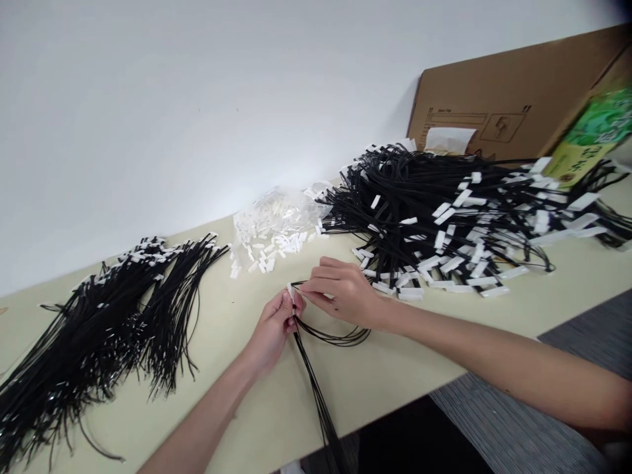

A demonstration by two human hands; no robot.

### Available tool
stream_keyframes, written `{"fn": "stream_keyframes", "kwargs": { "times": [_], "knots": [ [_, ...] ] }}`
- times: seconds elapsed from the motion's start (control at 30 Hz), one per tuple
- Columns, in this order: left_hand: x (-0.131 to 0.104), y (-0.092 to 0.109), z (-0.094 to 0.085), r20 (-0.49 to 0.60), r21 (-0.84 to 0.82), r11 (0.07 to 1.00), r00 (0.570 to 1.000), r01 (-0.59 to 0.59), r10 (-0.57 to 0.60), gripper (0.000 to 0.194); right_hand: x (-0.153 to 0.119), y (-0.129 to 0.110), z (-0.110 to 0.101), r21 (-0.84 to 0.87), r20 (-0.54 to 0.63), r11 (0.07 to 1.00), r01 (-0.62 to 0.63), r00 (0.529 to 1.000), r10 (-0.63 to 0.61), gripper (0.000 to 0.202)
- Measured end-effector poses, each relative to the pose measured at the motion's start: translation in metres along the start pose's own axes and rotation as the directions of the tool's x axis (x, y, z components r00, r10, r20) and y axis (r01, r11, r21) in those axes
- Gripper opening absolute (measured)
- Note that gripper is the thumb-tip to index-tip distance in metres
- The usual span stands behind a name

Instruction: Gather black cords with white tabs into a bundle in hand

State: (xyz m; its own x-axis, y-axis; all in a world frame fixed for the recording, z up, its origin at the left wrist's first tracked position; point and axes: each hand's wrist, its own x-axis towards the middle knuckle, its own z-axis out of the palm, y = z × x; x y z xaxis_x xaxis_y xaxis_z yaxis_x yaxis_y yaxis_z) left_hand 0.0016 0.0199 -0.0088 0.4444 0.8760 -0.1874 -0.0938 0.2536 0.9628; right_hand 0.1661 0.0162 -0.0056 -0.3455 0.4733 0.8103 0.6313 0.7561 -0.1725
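Note:
My left hand (275,322) is closed around a small white connector (290,289), its thumb pressed along the side. From that connector a bundle of thin black wires (316,388) hangs down over the table's front edge, and some loop out to the right beneath my other hand. The fingers of my right hand (345,291) are pinched on a single black wire (297,284) just right of the connector's top. The tips of these fingers hide the wire's end.
A large heap of black wires with white tags (419,197) covers the right side. Small white connectors (269,253) spill from a clear plastic bag (296,204) near the wall. More black wires (113,316) lie at left. Behind stand a cardboard box (494,92) and a green-yellow packet (587,141).

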Motion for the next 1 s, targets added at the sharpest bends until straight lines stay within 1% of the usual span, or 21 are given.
{"fn": "stream_keyframes", "kwargs": {
  "times": [0.1, 0.17, 0.2, 0.27, 0.33, 0.37, 0.43, 0.5, 0.57, 0.6, 0.63, 0.67, 0.7, 0.73, 0.77, 0.8, 0.83, 0.87, 0.9, 0.97, 1.0],
  "knots": [
    [0.002, 0.0, -0.001, -0.039, -0.087, 0.996, 0.999, 0.005, -0.008, 0.022, -0.001, -0.002, -0.002, -0.033, -0.032, 0.999, 0.026, 0.999, -0.027, 0.014],
    [0.004, -0.001, -0.003, -0.09, -0.154, 0.988, 0.996, -0.001, -0.013, 0.018, -0.002, -0.004, -0.003, -0.038, 0.013, 0.992, 0.121, 0.993, -0.121, 0.017],
    [0.006, -0.001, -0.003, -0.109, -0.183, 0.983, 0.994, 0.0, -0.02, 0.017, -0.004, -0.006, -0.003, -0.026, 0.06, 0.98, 0.197, 0.979, -0.195, 0.02],
    [0.008, -0.002, -0.005, -0.121, -0.228, 0.973, 0.992, 0.014, -0.043, 0.017, -0.007, -0.007, -0.001, 0.025, 0.155, 0.94, 0.341, 0.927, -0.341, 0.021],
    [0.01, -0.002, -0.007, -0.116, -0.262, 0.965, 0.992, 0.022, -0.054, 0.018, -0.01, -0.008, 0.002, 0.067, 0.205, 0.908, 0.414, 0.885, -0.418, 0.017],
    [0.011, -0.002, -0.008, -0.114, -0.273, 0.962, 0.992, 0.017, -0.05, 0.018, -0.011, -0.008, 0.004, 0.081, 0.206, 0.905, 0.417, 0.881, -0.425, 0.015],
    [0.012, -0.002, -0.009, -0.104, -0.282, 0.959, 0.994, -0.001, -0.03, 0.019, -0.012, -0.008, 0.007, 0.132, 0.19, 0.916, 0.38, 0.897, -0.399, 0.016],
    [0.014, -0.003, -0.01, -0.095, -0.279, 0.96, 0.995, -0.021, -0.006, 0.021, -0.011, -0.009, 0.009, 0.242, 0.153, 0.926, 0.289, 0.931, -0.331, 0.018],
    [0.015, -0.003, -0.009, -0.093, -0.274, 0.961, 0.996, -0.04, 0.015, 0.023, -0.008, -0.011, 0.008, 0.389, 0.126, 0.916, 0.101, 0.979, -0.161, 0.017],
    [0.016, -0.003, -0.009, -0.09, -0.27, 0.961, 0.996, -0.05, 0.027, 0.023, -0.006, -0.012, 0.006, 0.468, 0.121, 0.883, -0.029, 0.992, -0.032, 0.015],
    [0.016, -0.002, -0.008, -0.084, -0.267, 0.962, 0.996, -0.058, 0.036, 0.023, -0.004, -0.012, 0.004, 0.555, 0.125, 0.816, -0.163, 0.986, 0.112, 0.013],
    [0.016, -0.002, -0.008, -0.074, -0.263, 0.963, 0.996, -0.06, 0.041, 0.023, -0.001, -0.012, 0.0, 0.646, 0.14, 0.71, -0.279, 0.958, 0.249, 0.012],
    [0.016, -0.001, -0.007, -0.062, -0.258, 0.964, 0.997, -0.06, 0.045, 0.022, 0.003, -0.01, -0.005, 0.735, 0.157, 0.576, -0.358, 0.916, 0.369, 0.012],
    [0.016, 0.0, -0.007, -0.051, -0.25, 0.966, 0.997, -0.061, 0.049, 0.022, 0.006, -0.008, -0.01, 0.814, 0.168, 0.432, -0.389, 0.868, 0.466, 0.013],
    [0.016, 0.0, -0.006, -0.042, -0.24, 0.969, 0.998, -0.063, 0.054, 0.022, 0.01, -0.004, -0.016, 0.874, 0.171, 0.299, -0.382, 0.82, 0.546, 0.013],
    [0.016, 0.001, -0.006, -0.035, -0.229, 0.971, 0.998, -0.065, 0.059, 0.021, 0.013, 0.001, -0.023, 0.916, 0.157, 0.202, -0.348, 0.771, 0.618, 0.014],
    [0.015, 0.001, -0.005, -0.03, -0.216, 0.974, 0.998, -0.066, 0.061, 0.021, 0.016, 0.007, -0.03, 0.938, 0.128, 0.151, -0.311, 0.718, 0.684, 0.013],
    [0.014, 0.001, -0.005, -0.027, -0.203, 0.977, 0.998, -0.067, 0.063, 0.021, 0.018, 0.014, -0.036, 0.949, 0.084, 0.142, -0.28, 0.661, 0.745, 0.012],
    [0.014, 0.001, -0.005, -0.025, -0.191, 0.979, 0.998, -0.065, 0.062, 0.021, 0.02, 0.021, -0.042, 0.951, 0.029, 0.164, -0.262, 0.604, 0.797, 0.011],
    [0.013, 0.001, -0.004, -0.021, -0.167, 0.984, 0.998, -0.056, 0.053, 0.022, 0.022, 0.033, -0.051, 0.926, -0.104, 0.268, -0.264, 0.504, 0.858, 0.008],
    [0.013, 0.001, -0.004, -0.021, -0.156, 0.986, 0.999, -0.052, 0.05, 0.022, 0.022, 0.037, -0.053, 0.896, -0.177, 0.341, -0.283, 0.477, 0.861, 0.009]
  ]
}}
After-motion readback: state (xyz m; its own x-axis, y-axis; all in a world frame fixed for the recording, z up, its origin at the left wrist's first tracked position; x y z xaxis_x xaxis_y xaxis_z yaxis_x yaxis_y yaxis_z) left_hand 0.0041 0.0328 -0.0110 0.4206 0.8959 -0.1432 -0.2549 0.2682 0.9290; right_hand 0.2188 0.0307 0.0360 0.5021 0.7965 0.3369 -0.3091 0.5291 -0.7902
